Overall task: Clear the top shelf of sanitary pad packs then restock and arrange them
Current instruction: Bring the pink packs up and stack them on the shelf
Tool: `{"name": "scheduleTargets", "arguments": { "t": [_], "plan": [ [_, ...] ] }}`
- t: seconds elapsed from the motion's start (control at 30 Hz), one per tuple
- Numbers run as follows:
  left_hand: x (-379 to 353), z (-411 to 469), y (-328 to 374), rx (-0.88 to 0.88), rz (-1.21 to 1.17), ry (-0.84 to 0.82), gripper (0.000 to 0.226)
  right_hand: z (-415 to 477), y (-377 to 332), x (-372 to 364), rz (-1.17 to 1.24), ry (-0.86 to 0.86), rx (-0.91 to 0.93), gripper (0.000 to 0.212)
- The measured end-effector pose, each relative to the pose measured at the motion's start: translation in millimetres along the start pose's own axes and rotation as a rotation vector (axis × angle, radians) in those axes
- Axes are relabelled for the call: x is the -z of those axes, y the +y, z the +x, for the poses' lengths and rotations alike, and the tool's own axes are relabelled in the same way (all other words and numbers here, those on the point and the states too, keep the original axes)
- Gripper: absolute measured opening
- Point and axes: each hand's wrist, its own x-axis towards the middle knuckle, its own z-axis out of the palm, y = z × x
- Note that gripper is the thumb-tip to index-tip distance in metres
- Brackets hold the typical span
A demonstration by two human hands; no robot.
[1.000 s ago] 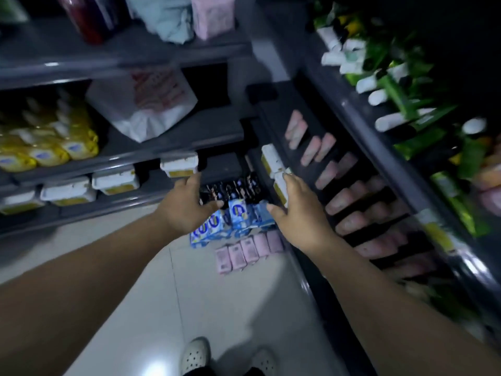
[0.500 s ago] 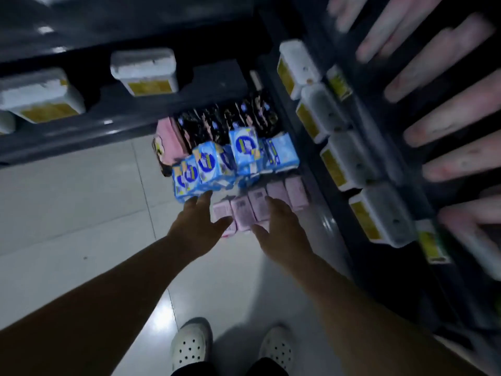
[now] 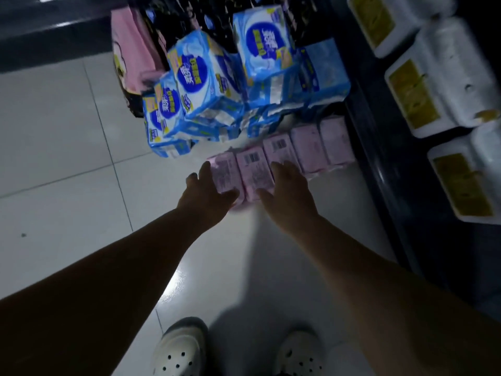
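Observation:
A row of several pink sanitary pad packs (image 3: 282,158) lies on the white tiled floor. My left hand (image 3: 208,194) touches the leftmost pink pack from its left side, fingers straight. My right hand (image 3: 287,196) rests over the third pack, fingers spread, with two packs between the hands. Behind the row stands a heap of blue and white pad packs (image 3: 225,85), with black packs (image 3: 217,14) and a pink pack (image 3: 132,55) farther back.
A dark shelf unit (image 3: 385,158) runs along the right, holding white packs with yellow labels (image 3: 433,85). Another dark shelf base (image 3: 54,31) crosses the top left. My two white perforated shoes (image 3: 179,348) stand on the floor (image 3: 67,158) below.
The view has dropped closer to the floor. Both hands have reached down from the blue packs and now bracket the left end of the pink row.

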Motion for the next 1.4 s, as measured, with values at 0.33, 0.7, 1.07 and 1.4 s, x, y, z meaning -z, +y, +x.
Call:
{"name": "scheduleTargets", "arguments": {
  "t": [0.33, 0.7, 1.07, 1.4],
  "plan": [
    [-43, 58, -12, 0.269, -0.51, 0.009, 0.093, 62, 27, -24, 0.164, 0.034, -0.221, 0.095],
    [-15, 57, -60, 0.238, -0.578, -0.247, 0.071, 45, 31, -73, 1.156, -0.152, -0.441, 0.074],
    [39, -53, 25, 0.13, -0.636, -0.206, 0.047, -50, 13, 43, 1.189, -0.134, -0.395, 0.035],
    [188, -189, 188, -0.079, -0.621, -0.162, 0.052, -145, -70, 271, 1.219, 0.012, -0.281, 0.041]
  ]
}}
